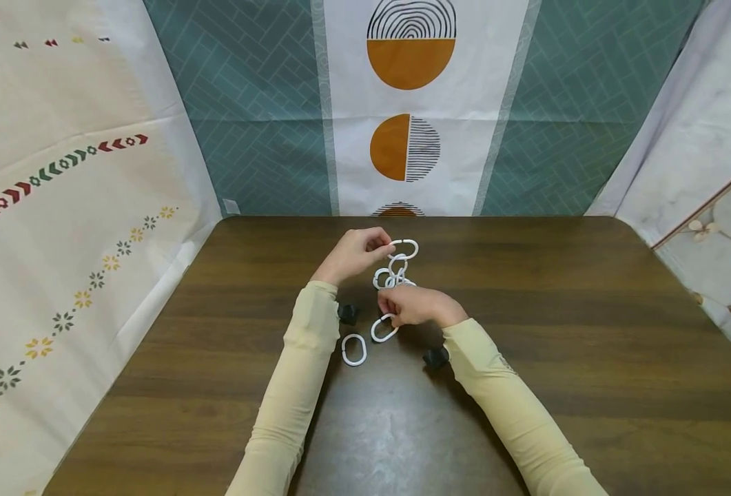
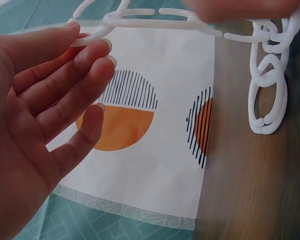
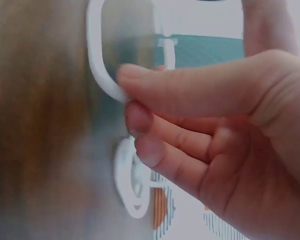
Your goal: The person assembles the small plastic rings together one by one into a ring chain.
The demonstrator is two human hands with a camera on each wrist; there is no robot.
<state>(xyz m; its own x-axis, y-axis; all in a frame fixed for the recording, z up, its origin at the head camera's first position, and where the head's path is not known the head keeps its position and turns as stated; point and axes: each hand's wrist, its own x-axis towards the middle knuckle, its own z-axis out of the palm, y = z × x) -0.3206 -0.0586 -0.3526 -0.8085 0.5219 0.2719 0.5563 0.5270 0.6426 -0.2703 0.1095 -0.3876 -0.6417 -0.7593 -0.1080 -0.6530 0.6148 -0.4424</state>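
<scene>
In the head view my left hand (image 1: pixel 351 256) pinches a white oval plastic chain link (image 1: pixel 417 249) between thumb and fingertips, above the far part of the table. Other white links hang from it in a short chain (image 2: pixel 253 95), partly bunched in the head view. Closer to me, my right hand (image 1: pixel 419 305) holds a separate-looking white link (image 1: pixel 373 331) by thumb and fingertips; the right wrist view shows that link (image 3: pixel 94 47) gripped at one end. A loose white link (image 1: pixel 364 351) lies flat on the table below the left wrist.
The brown wooden table (image 1: pixel 563 331) extends on both sides of the arms. A patterned teal and white cloth (image 1: pixel 266 124) hangs behind its far edge, with pale cloths at left and right. Small black devices (image 1: pixel 436 357) sit at both wrists.
</scene>
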